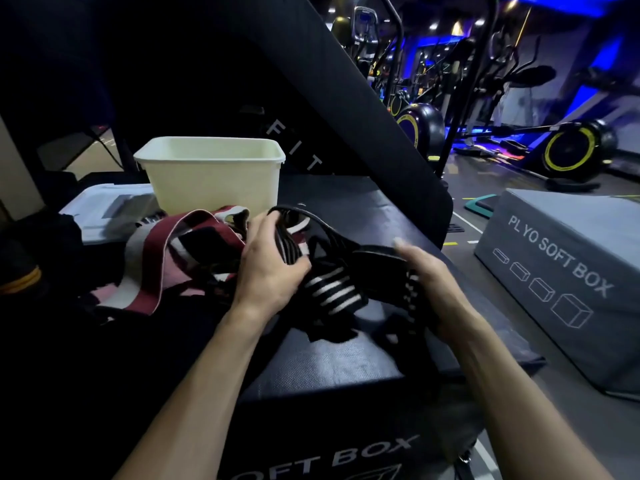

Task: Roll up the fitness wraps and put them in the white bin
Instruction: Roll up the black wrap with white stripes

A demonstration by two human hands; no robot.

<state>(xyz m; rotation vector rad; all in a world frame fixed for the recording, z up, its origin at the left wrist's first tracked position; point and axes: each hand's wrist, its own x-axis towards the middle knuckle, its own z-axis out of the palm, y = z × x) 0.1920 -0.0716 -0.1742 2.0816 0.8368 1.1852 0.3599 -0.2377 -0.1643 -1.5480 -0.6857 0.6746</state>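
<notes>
A black wrap with white stripes (329, 289) stretches between both hands over the top of a dark soft box (329, 362). My left hand (270, 268) grips a bunched loop of it, thumb on top. My right hand (429, 282) curls round the other end, where a black patch shows. A maroon, white and pink wrap (162, 258) lies in a loose heap to the left. The white bin (214, 174) stands upright behind the heap, and nothing shows inside it from this angle.
A white lid or tray (100, 216) lies left of the bin. A slanted black padded beam (363, 109) rises behind the box. A grey plyo soft box (554, 271) sits on the floor to the right, with exercise bikes (571, 150) beyond.
</notes>
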